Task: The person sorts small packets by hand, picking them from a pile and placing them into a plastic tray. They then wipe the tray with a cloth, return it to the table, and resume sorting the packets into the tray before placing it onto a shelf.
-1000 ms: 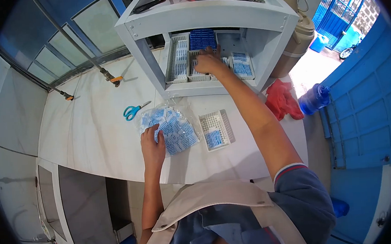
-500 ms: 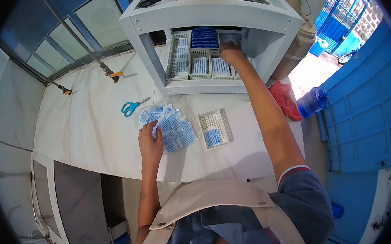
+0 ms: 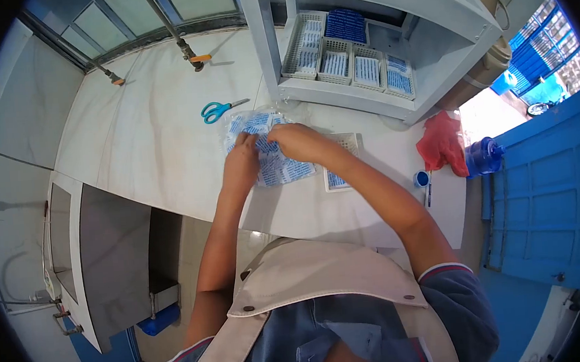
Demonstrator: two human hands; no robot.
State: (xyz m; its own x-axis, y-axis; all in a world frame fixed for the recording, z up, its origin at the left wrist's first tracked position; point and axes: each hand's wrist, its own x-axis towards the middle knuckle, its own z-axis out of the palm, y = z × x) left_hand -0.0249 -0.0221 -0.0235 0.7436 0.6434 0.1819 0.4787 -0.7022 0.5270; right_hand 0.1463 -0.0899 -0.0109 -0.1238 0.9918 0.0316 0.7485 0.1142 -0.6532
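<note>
A clear plastic bag [image 3: 282, 171] full of small blue-and-white printed packets lies on the white counter in front of me. My left hand [image 3: 242, 161] is at the bag's left side, its fingers curled against the plastic. From the right, my right hand [image 3: 294, 142] reaches over the bag with its fingers bent closed among the packets; what they pinch is hidden. Just right of the bag stands a small white plastic basket [image 3: 348, 140], partly covered by my right forearm, with some packets inside. Teal-handled scissors [image 3: 216, 111] lie beyond my left hand.
A white shelf unit [image 3: 338, 97] at the back holds several baskets of packets [image 3: 367, 70]. To the right are a red cloth or bag [image 3: 443, 145], a small blue-topped round item [image 3: 421, 178], a pen [image 3: 429, 195] and a blue water jug [image 3: 483, 156]. Pipe valves [image 3: 197, 58] rise at back left.
My right hand has come out of the shelf and down to the bag. A packet-filled basket now shows at the shelf's right end. The view has shifted; my left hand stays at the bag.
</note>
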